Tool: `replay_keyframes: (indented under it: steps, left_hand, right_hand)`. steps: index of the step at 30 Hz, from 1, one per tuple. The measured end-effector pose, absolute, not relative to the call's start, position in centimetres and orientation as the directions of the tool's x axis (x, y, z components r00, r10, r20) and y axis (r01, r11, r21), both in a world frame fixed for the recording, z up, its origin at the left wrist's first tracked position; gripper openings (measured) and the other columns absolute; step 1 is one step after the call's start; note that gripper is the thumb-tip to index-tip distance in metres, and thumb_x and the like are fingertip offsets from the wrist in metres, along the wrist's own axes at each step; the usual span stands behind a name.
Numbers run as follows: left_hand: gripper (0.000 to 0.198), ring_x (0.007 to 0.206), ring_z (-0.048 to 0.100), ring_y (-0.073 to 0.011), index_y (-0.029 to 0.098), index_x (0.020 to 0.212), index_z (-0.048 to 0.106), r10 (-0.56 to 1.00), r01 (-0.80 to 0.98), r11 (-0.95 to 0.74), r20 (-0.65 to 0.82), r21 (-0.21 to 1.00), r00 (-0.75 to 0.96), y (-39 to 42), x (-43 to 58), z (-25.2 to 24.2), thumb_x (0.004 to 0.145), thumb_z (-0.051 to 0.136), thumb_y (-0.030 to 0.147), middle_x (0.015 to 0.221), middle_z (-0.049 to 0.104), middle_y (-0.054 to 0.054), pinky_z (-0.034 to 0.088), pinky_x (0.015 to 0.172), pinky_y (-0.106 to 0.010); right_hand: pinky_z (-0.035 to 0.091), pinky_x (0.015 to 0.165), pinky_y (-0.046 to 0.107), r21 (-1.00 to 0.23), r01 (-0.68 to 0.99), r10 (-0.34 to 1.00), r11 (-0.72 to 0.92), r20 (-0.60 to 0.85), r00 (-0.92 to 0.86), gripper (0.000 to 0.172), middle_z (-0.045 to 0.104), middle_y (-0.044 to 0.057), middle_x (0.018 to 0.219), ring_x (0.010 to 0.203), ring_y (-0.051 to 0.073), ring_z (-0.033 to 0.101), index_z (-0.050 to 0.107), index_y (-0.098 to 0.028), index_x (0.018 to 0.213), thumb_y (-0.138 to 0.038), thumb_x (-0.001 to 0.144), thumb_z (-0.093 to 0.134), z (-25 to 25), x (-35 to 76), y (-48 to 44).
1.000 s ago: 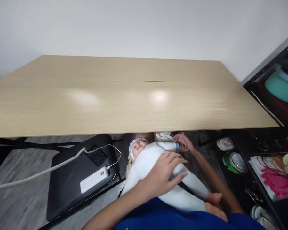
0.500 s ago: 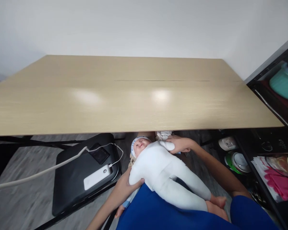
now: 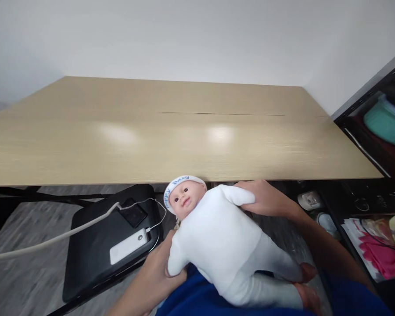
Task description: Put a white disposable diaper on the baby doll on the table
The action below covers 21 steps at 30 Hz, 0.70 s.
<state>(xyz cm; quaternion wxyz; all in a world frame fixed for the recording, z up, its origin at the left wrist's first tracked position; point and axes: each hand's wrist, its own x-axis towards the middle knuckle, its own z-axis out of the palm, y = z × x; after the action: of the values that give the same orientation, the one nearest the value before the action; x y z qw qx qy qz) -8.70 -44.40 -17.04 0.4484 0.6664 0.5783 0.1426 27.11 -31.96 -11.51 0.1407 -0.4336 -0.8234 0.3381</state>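
Observation:
A baby doll (image 3: 217,237) with a white cloth body and a white hat (image 3: 181,181) lettered in blue lies face up, tilted, above my lap. My left hand (image 3: 164,267) grips it at its arm on the left side, the thumb near the doll's side. On the other side my right hand (image 3: 270,197) is closed around the doll's other arm, close to the table edge. The doll's head overlaps the front edge of the table. Its bare feet (image 3: 307,296) point toward the lower right.
A wooden table (image 3: 184,145) spans the front, against a white wall. At left a black chair (image 3: 92,250) carries a white power bank (image 3: 129,246), a dark phone-like device (image 3: 133,214) and a cable. On the right, a shelf holds a teal container (image 3: 386,120) and pink cloth (image 3: 383,256).
Both hands have lifted the doll up toward the camera, and its head now reaches over the table edge. The doll looks larger; my right hand has shifted slightly right.

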Motion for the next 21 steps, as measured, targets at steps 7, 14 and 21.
replay_keyframes:
  steps: [7,14,21]
  left_hand:
    - [0.047,0.087,0.077,-0.0272,0.025,0.124,0.063,0.902,0.693,-0.041,-0.271,0.720,0.336,-36.9,-9.1,-12.0,0.078,0.068,0.033,0.102,0.080,-0.001,0.055,0.074,-0.028]
    - [0.056,0.098,0.076,-0.0301,0.019,0.129,0.068,0.910,0.778,-0.216,-0.166,0.589,0.379,-25.3,-7.6,-9.6,0.081,0.074,0.047,0.113,0.082,-0.008,0.051,0.079,-0.031]
    - [0.057,0.099,0.077,-0.0291,0.019,0.137,0.071,0.900,0.766,-0.306,-0.092,0.565,0.427,-18.6,-6.7,-11.0,0.086,0.074,0.043,0.118,0.083,-0.009,0.051,0.082,-0.034]
  right_hand:
    - [0.052,0.080,0.034,-0.619,0.706,0.909,0.344,0.031,-0.415,0.024,0.085,0.003,0.113,0.100,0.027,0.079,0.075,-0.028,0.120,-0.036,0.098,0.072,-9.9,28.7,-30.7]
    - [0.040,0.065,0.031,-0.476,0.858,0.981,0.194,0.077,-0.179,0.022,0.081,0.006,0.091,0.082,0.026,0.075,0.068,-0.025,0.090,-0.045,0.091,0.077,-12.2,30.2,-25.1]
    - [0.041,0.064,0.031,-0.494,0.865,0.996,0.091,0.052,-0.075,0.024,0.083,0.006,0.094,0.084,0.028,0.076,0.069,-0.025,0.091,-0.049,0.093,0.072,-14.6,31.0,-21.6]
